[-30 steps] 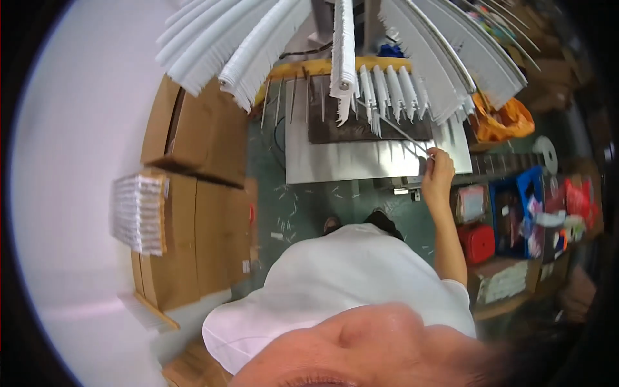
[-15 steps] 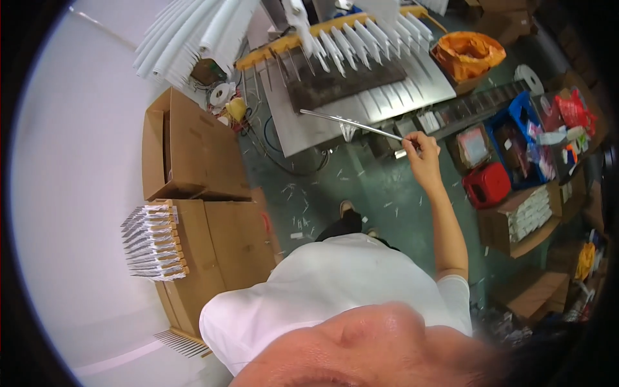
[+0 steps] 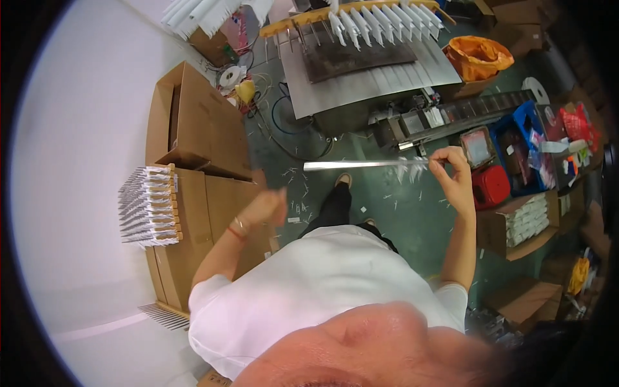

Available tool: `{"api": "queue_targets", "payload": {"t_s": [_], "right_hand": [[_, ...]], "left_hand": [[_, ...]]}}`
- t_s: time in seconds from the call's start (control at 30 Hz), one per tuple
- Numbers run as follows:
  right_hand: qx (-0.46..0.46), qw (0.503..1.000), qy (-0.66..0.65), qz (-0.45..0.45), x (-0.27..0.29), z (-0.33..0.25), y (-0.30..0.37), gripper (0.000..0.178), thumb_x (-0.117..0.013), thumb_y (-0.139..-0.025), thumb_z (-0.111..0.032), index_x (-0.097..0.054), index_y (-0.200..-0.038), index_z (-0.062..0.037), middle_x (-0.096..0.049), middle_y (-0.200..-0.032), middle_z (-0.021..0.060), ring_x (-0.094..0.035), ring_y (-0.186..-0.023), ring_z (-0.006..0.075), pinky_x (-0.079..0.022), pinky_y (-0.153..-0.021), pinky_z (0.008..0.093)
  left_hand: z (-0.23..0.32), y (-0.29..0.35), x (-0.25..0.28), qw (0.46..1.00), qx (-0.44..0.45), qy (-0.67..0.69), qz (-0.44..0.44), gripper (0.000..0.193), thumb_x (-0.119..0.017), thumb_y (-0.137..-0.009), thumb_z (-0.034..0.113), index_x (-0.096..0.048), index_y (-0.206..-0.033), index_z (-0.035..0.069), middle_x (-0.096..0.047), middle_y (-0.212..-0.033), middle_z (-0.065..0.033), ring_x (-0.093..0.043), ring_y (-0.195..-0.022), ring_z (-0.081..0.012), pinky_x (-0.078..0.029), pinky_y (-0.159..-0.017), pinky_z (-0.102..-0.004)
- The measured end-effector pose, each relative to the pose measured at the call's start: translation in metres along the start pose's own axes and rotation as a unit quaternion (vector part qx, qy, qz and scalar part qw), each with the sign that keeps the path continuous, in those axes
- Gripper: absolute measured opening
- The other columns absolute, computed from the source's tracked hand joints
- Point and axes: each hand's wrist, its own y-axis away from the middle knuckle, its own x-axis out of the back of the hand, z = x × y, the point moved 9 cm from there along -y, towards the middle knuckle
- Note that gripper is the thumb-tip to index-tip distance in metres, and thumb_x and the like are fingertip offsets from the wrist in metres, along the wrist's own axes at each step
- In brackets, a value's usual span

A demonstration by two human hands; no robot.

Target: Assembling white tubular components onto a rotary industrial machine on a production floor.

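A long, shiny metal strip (image 3: pixel 351 165) lies level in front of me above the floor. My right hand (image 3: pixel 452 174) pinches its right end between thumb and fingers. Close to that hand, small white pieces (image 3: pixel 410 169) appear to hang from the strip, though they are too small to name. My left hand (image 3: pixel 265 208) is raised beside the cardboard boxes, apart from the strip's left end. Motion blurs its fingers, and I cannot make out anything in it.
Ahead stands a metal table (image 3: pixel 361 87) below a yellow bar (image 3: pixel 358 9) hung with white pieces. Stacked cardboard boxes (image 3: pixel 206 129) are on the left. To the right are a conveyor (image 3: pixel 464 119), a blue crate (image 3: pixel 500 142), a red stool (image 3: pixel 491 187) and an orange-lined bin (image 3: pixel 478 57).
My right hand has moved right and slightly down, drawing the strip away from the table until it is level. My left hand has come into view on the left.
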Motion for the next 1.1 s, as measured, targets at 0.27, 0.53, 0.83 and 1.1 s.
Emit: {"api": "queue_targets", "payload": {"t_s": [0.27,0.53,0.83,1.1], "right_hand": [[0.109,0.950,0.275,-0.099,-0.014,-0.090,-0.031,0.031,-0.075,-0.072,-0.010,-0.065,-0.102,-0.0074,-0.058,-0.099,0.0089,-0.051,-0.103,0.0260,-0.030,-0.101,0.0368],[-0.110,0.955,0.058,0.271,-0.031,-0.012,0.010,0.047,-0.058,-0.095,-0.017,-0.048,-0.140,-0.0059,-0.052,-0.136,0.0133,-0.046,-0.129,0.0219,-0.035,-0.104,0.0366],[-0.227,0.900,-0.124,0.351,-0.122,0.014,-0.005,0.032,-0.054,-0.100,-0.020,-0.059,-0.128,-0.0050,-0.062,-0.101,0.0020,-0.051,-0.083,0.0109,-0.043,-0.077,0.0261],[-0.095,0.807,0.430,0.394,-0.096,-0.123,-0.037,0.020,-0.065,-0.089,-0.008,-0.073,-0.107,-0.0123,-0.050,-0.071,0.0007,-0.046,-0.071,0.0160,-0.032,-0.068,0.0292]], "left_hand": [[0.255,-0.027,-0.093,0.888,-0.226,-0.036,-0.398,0.043,-0.047,-0.102,0.035,-0.059,-0.118,-0.003,-0.068,-0.090,-0.0107,-0.066,-0.082,-0.0160,-0.054,-0.076,-0.0287],[0.298,-0.109,-0.099,0.845,-0.209,0.223,-0.439,0.028,-0.052,-0.101,0.020,-0.060,-0.118,-0.001,-0.066,-0.104,-0.0083,-0.063,-0.095,-0.0157,-0.051,-0.088,-0.0274],[0.313,-0.139,-0.052,0.837,-0.239,0.368,-0.326,0.027,-0.056,-0.098,0.015,-0.059,-0.119,-0.002,-0.064,-0.108,-0.0087,-0.062,-0.104,-0.0165,-0.049,-0.096,-0.0295],[0.297,-0.205,0.076,0.888,-0.369,0.180,-0.207,0.023,-0.051,-0.097,0.017,-0.061,-0.109,0.000,-0.062,-0.078,-0.0031,-0.056,-0.060,-0.0096,-0.046,-0.052,-0.0203]]}}
